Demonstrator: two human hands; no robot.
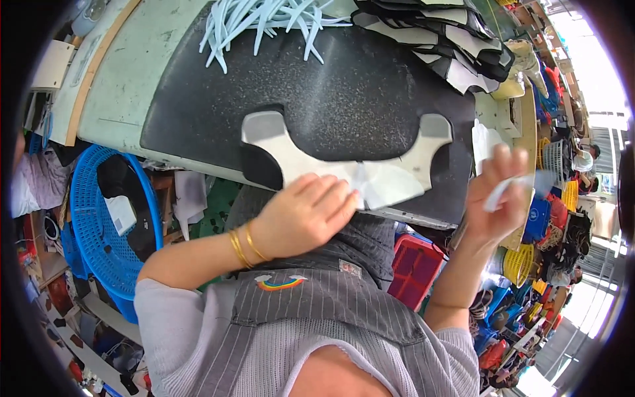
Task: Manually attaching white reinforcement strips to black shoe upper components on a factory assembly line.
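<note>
A pale, U-shaped cut piece (390,188) that looks like a shoe upper lies at the near edge of a black work mat (331,99). Black material shows beneath its left side, and a whitish strip crosses its middle. My left hand (311,215) grips its near edge, fingers on top and close together; the thumb is hard to make out. Raised to the right of the mat, my right hand (493,198) is curled around a small pale strip (499,193), somewhat blurred by motion.
Light-blue strips (264,23) lie in a bunch at the mat's far side. A stack of similar black-and-white pieces (456,46) sits far right. A blue basket (83,205) stands at left, a red crate (415,271) below the table edge. A wooden strip (99,66) lies far left.
</note>
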